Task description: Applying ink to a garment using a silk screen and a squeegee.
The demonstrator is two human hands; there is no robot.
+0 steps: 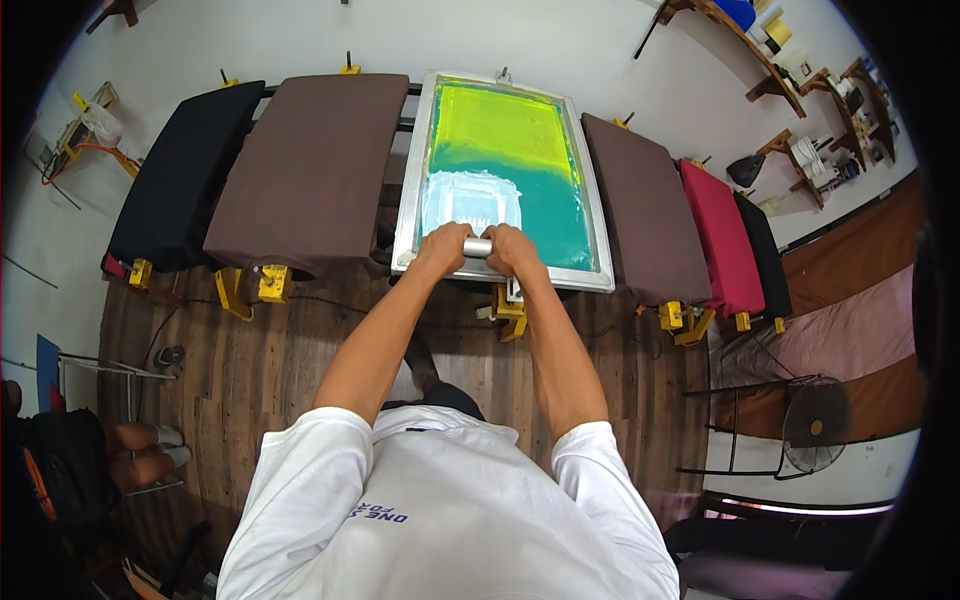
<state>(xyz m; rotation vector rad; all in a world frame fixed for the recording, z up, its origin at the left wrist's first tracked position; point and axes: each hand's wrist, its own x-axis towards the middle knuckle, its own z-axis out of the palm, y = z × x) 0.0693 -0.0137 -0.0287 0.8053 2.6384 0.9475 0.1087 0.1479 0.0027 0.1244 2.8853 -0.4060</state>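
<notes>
Both my hands grip a metal-handled squeegee [478, 246] at the near end of a screen printing frame [599, 220]. My left hand [446, 248] is closed round the handle's left part, my right hand [510, 249] round its right part, with a short stretch of silvery handle showing between them. The squeegee's blade is hidden. Across the frame's mesh, yellow-green covers the far half and teal the near half. A pale, whitish inked patch [470, 190] with a small design lies just beyond my hands.
Garment-covered boards flank the frame: brown [305, 160] and black [190, 165] at left; brown [640, 200], red [718, 235] and black [762, 250] at right. Yellow clamps [273, 283] jut from their near ends. A fan [815, 426] stands at right. A person's legs [142, 455] show at left.
</notes>
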